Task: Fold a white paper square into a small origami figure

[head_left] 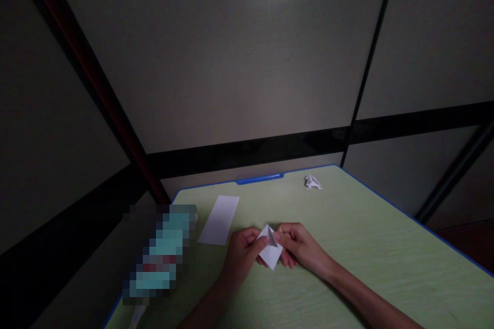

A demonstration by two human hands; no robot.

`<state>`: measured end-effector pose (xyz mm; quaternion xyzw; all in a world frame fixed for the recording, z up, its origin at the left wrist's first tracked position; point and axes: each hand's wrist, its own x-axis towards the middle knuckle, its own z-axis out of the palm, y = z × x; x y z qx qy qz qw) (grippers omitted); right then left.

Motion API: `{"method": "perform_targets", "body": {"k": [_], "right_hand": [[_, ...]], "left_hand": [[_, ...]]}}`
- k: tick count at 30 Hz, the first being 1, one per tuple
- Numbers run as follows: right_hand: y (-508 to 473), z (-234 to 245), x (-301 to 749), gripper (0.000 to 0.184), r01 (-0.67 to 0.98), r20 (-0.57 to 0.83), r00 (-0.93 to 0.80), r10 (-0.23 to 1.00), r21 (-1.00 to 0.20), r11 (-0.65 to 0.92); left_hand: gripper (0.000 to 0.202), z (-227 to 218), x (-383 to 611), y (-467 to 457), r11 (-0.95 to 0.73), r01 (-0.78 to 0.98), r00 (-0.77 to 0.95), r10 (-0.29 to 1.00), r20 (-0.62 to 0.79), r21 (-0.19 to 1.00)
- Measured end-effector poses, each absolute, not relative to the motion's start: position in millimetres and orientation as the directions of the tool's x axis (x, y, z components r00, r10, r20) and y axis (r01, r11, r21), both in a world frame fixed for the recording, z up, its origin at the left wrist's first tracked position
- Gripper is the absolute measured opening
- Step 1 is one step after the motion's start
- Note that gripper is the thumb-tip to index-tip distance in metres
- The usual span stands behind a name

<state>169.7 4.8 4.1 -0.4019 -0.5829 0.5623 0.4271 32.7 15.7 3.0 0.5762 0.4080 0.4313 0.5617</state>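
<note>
A small folded piece of white paper (271, 257) is held between both hands, low over the middle of the table. It has a diamond outline, with a raised, shaded flap near its top corner. My left hand (244, 248) pinches its left side, thumb on top and fingers curled underneath. On the right side, my right hand (296, 241) grips the paper with the thumb over the flap and the other fingers bent below. Parts of the paper are hidden under the thumbs.
The pale green table (355, 236) has a blue rim and a blue handle-like piece (260, 179) at its far edge. A white paper strip (219, 220) lies to the left. Far right sits a folded paper figure (312, 182). A blurred teal package (165, 247) stands at the left edge.
</note>
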Motion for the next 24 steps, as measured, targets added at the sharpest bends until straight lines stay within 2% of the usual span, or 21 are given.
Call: {"method": "perform_targets", "body": {"k": [5,12,18,24], "right_hand": [[3,5,169,0.032,0.014,0.034,-0.349,0.936,-0.999,0.042],[1,6,169,0.036,-0.109,0.055,-0.364,0.93,-0.994,0.016],[-2,6,166,0.03,0.026,0.084,-0.325,0.942,-0.995,0.097],[-8,7,162,0.03,0.18,0.131,-0.301,0.944,-0.965,0.192]], "left_hand": [[0.018,3,34,15,0.007,-0.016,0.319,0.948,-0.001,1.0],[0.016,7,35,13,-0.046,0.026,0.254,0.967,0.038,0.999],[0.017,4,35,14,-0.101,0.058,0.28,0.957,0.081,0.993],[0.016,9,35,12,-0.332,0.167,0.213,0.932,0.295,0.928]]}}
